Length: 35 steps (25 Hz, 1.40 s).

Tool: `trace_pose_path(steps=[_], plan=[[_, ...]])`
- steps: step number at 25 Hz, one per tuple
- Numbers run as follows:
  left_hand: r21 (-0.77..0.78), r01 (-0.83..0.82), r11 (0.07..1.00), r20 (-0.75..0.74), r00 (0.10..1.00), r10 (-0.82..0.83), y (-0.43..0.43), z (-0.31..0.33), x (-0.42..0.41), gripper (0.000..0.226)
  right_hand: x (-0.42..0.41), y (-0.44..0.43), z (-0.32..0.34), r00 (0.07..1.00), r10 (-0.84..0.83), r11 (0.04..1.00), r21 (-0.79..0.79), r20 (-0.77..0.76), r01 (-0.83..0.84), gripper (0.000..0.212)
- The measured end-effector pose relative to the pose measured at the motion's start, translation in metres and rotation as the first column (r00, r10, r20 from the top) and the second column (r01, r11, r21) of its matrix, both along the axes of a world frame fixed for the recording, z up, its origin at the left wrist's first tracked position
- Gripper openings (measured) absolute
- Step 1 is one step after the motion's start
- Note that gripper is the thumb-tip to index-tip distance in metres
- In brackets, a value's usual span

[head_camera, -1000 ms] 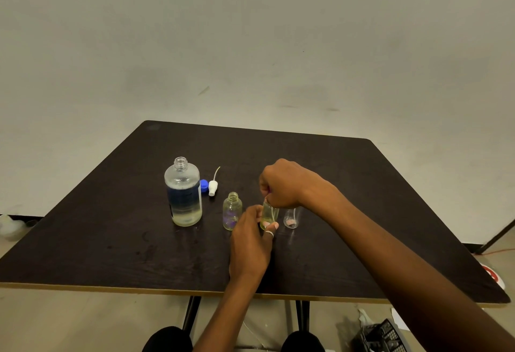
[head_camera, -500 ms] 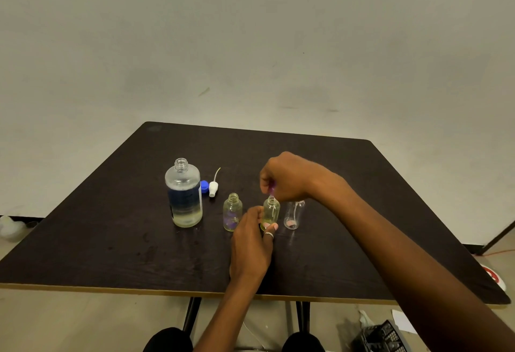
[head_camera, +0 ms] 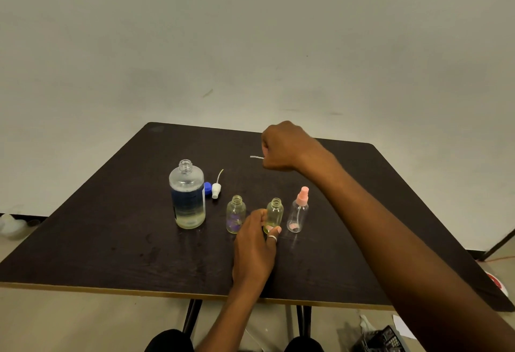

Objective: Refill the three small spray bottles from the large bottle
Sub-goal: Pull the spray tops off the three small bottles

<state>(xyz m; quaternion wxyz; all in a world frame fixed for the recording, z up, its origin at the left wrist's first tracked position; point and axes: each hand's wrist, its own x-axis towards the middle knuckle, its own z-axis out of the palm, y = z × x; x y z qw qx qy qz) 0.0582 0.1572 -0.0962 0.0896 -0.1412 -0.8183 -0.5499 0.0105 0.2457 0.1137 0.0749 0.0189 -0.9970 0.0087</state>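
The middle small bottle (head_camera: 275, 212) is being steadied to the right of the large bottle (head_camera: 187, 195), beyond another open small bottle (head_camera: 236, 213). It is standing upright with its long axis vertical and its uncapped neck pointing up, and is being pinched low on its body by the thumb and curled fingers of the left hand (head_camera: 255, 243). It is being judged light, slick and easily tipped, so it is best taken round the body below the shoulder. The right hand (head_camera: 284, 147) is being held raised behind and right of the large bottle, fingers closed round a spray pump (head_camera: 256, 157) of which only the thin dip tube is showing, pointing roughly level toward the left.
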Motion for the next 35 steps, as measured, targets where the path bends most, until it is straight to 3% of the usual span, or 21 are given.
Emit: trace_pose_path(steps=[8, 14, 29, 35], plan=[[0.011, -0.008, 1.000, -0.031, 0.999, 0.009, 0.000, -0.003, -0.001, 0.037, -0.063, -0.008, -0.063, 0.950, -0.175, 0.984, 0.020, 0.260, 0.175, 0.016], [-0.020, -0.024, 1.000, -0.054, 0.998, 0.023, 0.000, -0.007, -0.002, 0.040, -0.081, -0.007, -0.090, 0.898, -0.199, 0.976, 0.001, 0.391, 0.216, 0.013], [-0.039, -0.027, 0.999, -0.044, 0.999, 0.025, 0.000, -0.003, 0.000, 0.042, -0.084, -0.002, -0.101, 0.887, -0.206, 0.973, -0.013, 0.413, 0.232, 0.028], [-0.032, -0.032, 0.999, -0.044, 0.999, 0.030, 0.000, -0.002, -0.002, 0.041, -0.072, 0.000, -0.072, 0.955, -0.164, 0.986, 0.018, 0.246, 0.165, 0.031]])
